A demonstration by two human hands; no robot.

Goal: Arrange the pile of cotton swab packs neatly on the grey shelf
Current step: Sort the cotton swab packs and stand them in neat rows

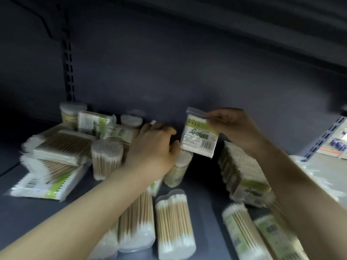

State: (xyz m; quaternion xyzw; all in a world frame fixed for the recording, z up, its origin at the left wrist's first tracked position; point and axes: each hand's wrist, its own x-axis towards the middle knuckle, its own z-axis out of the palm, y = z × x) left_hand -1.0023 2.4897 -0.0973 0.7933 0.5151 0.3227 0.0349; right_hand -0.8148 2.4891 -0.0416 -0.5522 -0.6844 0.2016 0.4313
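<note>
A flat cotton swab pack (199, 136) is pinched by its top edge in the right hand (228, 124), raised above the grey shelf (203, 186) near its back panel (169, 72). The left hand (154, 149) is laid with curled fingers on the pile of packs (56, 154) at the shelf's left side; whether anything is gripped cannot be told. A neat row of packs (242, 171) is stood towards the right edge.

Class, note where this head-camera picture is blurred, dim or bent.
Head view: motion blur smears the round tubs of wooden cotton swabs; the grey shelf lies in dim, shadowed light; the slotted upright leans, bent by the wide lens; the flat green-labelled pack is sharpest.
</note>
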